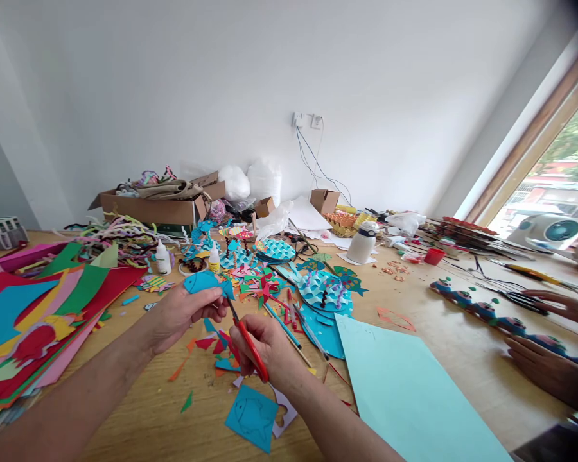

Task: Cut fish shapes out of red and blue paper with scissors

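Note:
My left hand [180, 312] pinches a blue paper fish cut-out [201, 282] and holds it above the wooden table [438, 340]. My right hand [264, 350] grips red-handled scissors [245, 340], whose blades point up at the fish's edge. Below the hands lie coloured paper scraps [212, 343] and a blue square with a drawn fish [251, 416]. A large light-blue sheet [404, 391] lies to the right of my right forearm.
A stack of coloured paper [33, 314] lies at the left. Blue fish-scale crafts [325, 298], glue bottles [162, 258], cardboard boxes [149, 206] and a white jar [363, 242] crowd the middle and back. Another person's hands [549, 366] rest at the right by a blue clay strip [486, 312].

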Tool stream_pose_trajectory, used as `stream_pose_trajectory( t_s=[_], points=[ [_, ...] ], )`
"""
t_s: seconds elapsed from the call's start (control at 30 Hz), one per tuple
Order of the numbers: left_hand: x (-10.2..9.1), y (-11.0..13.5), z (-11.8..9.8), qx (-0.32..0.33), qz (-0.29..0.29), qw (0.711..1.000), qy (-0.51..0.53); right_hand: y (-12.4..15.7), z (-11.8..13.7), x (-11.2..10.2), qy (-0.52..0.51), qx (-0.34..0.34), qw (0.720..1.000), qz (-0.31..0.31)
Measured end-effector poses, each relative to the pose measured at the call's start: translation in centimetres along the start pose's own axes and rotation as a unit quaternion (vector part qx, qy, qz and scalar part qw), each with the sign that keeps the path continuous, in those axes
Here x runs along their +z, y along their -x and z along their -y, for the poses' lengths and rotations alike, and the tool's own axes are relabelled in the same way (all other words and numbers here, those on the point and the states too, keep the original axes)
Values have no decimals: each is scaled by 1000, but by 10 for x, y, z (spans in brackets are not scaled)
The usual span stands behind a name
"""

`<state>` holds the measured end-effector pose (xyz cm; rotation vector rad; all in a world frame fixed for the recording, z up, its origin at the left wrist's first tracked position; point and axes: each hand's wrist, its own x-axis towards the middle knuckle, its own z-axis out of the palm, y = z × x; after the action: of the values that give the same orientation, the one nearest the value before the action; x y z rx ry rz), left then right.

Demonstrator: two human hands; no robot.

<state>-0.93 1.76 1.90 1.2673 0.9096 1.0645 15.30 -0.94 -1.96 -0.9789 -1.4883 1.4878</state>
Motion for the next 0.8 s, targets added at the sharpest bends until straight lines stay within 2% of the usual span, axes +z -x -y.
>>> stream_pose_trajectory(
  t_s=[0.4,0.8],
  points=[
    [-2,0,-2,-30,-3,999,11,-1,-3,2,27,4,999,-19],
    [-4,1,-1,-52,5,998,40,1,-5,1,-24,25,999,22]
  ],
)
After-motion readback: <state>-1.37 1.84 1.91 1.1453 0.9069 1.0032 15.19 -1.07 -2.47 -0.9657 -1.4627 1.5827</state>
